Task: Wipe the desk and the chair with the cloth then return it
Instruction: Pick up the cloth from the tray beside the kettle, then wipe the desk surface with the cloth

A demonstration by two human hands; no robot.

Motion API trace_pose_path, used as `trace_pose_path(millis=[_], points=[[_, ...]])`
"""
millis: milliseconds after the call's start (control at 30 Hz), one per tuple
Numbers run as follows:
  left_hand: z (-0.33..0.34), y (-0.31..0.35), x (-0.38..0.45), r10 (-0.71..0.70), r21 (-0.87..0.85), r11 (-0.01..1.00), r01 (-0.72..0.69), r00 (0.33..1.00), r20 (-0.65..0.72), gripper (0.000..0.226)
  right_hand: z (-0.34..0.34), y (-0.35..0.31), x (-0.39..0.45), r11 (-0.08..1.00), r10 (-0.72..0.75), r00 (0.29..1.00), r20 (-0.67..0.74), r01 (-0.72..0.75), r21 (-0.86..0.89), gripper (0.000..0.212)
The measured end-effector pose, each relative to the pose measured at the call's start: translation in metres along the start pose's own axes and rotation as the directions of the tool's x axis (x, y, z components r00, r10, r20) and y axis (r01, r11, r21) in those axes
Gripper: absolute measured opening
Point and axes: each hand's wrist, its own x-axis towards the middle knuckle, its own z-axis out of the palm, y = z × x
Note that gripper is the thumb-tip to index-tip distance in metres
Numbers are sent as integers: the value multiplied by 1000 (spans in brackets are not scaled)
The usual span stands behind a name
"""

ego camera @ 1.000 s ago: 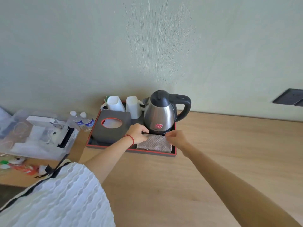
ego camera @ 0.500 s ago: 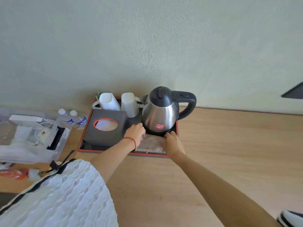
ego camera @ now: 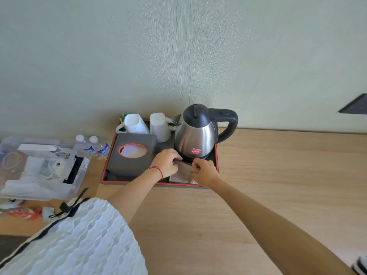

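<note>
A small grey-brown patterned cloth lies in the front right corner of a dark tray with a red rim, just in front of the kettle. My left hand pinches its far left edge. My right hand grips its far right edge, and the far edge is lifted and folding toward me. The light wooden desk runs under the tray. No chair is in view.
On the tray stand a steel kettle with a black handle, two upturned white cups and a dark tissue box. Two water bottles and a clear plastic bag of items lie left. A wall rises behind.
Both hands pressed the cloth flat on the tray, then took its far edge and lifted it back toward me. The view has shifted slightly.
</note>
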Motion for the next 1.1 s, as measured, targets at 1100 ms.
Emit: trace_pose_path(millis=[1100], points=[[264,318,-121,66,-819,571,-48,998,-13,44,-107,298,-328,945,-72,961,-269,151,290,24]])
